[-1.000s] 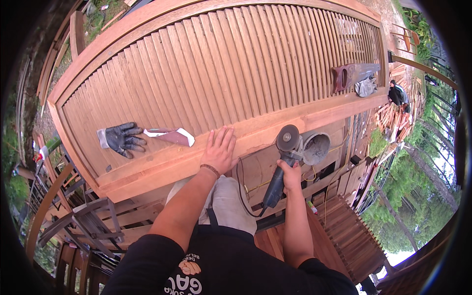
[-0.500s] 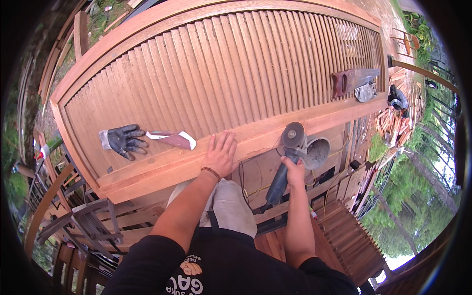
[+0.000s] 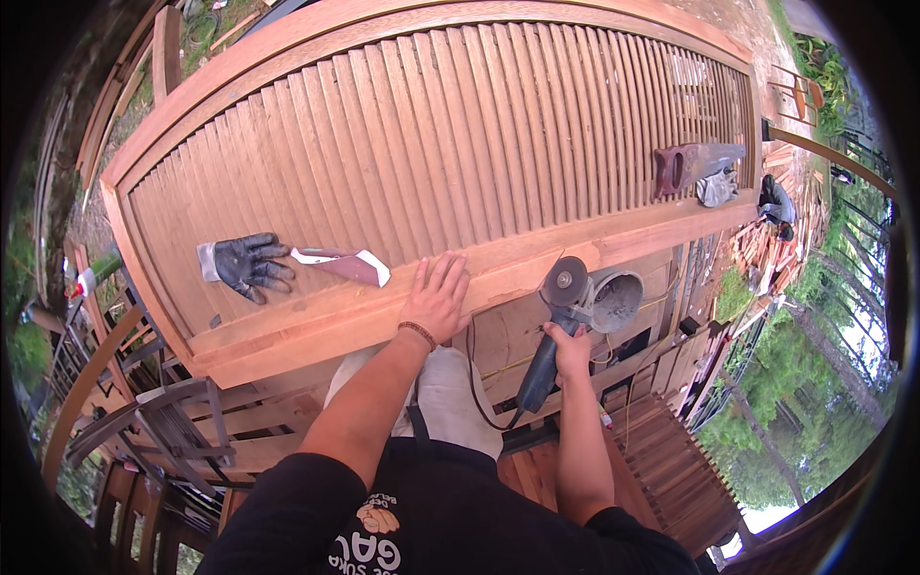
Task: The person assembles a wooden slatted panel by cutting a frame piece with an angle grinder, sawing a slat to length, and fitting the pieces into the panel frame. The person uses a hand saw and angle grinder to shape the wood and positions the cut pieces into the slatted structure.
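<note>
Glove (image 3: 247, 266), then sheet (image 3: 355, 268), left of saw (image 3: 704, 165) on panel (image 3: 412, 144)

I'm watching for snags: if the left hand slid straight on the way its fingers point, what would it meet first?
Probably the wooden slats, just beyond the rail that the left hand rests on; whether they sit lower is hard to tell.

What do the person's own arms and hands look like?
The left hand is ungloved, with a thin brown wristband. The right hand is ungloved too, with no wristband visible. Short black sleeves leave the forearms bare.
</note>
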Demonstrator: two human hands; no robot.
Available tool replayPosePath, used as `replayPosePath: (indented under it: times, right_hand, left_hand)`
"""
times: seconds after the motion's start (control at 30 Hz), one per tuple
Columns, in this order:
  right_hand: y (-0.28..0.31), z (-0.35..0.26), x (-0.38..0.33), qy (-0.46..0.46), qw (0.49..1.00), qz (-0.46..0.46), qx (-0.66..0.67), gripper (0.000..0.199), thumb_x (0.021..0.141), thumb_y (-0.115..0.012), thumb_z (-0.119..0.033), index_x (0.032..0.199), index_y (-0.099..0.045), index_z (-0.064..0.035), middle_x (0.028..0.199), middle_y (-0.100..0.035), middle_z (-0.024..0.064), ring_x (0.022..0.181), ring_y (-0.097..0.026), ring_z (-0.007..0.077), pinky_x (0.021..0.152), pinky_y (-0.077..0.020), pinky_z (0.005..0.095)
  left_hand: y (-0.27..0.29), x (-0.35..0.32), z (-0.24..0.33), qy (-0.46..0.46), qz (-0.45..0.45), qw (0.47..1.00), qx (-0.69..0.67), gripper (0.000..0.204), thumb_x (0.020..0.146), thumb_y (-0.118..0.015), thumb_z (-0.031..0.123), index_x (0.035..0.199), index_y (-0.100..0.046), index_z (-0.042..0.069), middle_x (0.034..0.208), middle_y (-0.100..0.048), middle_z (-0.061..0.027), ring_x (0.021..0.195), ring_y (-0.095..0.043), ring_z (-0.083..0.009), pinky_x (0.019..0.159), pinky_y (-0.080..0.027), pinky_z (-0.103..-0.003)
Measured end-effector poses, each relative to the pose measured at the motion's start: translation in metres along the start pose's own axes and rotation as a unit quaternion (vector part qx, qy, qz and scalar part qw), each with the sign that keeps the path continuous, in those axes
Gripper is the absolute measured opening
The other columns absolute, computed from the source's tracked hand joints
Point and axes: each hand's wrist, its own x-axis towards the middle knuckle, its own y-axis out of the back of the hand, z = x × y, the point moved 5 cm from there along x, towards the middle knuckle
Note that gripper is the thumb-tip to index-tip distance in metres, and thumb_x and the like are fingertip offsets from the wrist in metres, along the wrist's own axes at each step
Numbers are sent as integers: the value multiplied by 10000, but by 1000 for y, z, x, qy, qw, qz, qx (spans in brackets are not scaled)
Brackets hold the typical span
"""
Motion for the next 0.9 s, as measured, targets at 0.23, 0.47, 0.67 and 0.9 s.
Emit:
replayPosePath:
  times: [0.23,0.47,0.67,0.9]
  right_hand:
    - [-8,1,-24,-39,999,6,-19,176,770,-732,-67,898,-618,-31,742,-626,27,589,-591,132,551,-468,288]
    - [2,23,-21,-27,999,14,-38,192,766,-731,-78,920,-627,-28,791,-634,24,667,-599,125,621,-470,283]
    - [2,24,-29,-45,997,17,-52,224,754,-737,-80,938,-624,-22,833,-635,28,706,-600,124,644,-473,292]
    - [3,29,-29,-55,996,21,-68,268,750,-741,-90,971,-612,-10,855,-635,52,715,-605,145,646,-482,299]
  left_hand:
    - [0,1,0,1,-6,1000,6,748,753,-697,503,1339,-513,76,1532,-317,-97,1451,-225,-267,1172,-178,-527]
    - [1,0,0,-3,20,1000,-4,753,724,-712,495,1310,-532,59,1519,-338,-96,1441,-248,-266,1174,-205,-508]
    - [0,1,0,-3,20,1000,-5,751,729,-708,490,1317,-528,61,1524,-330,-92,1444,-240,-266,1176,-201,-508]
    - [-3,0,-1,-3,11,1000,-9,752,741,-690,492,1329,-520,55,1529,-321,-98,1450,-225,-267,1176,-190,-517]
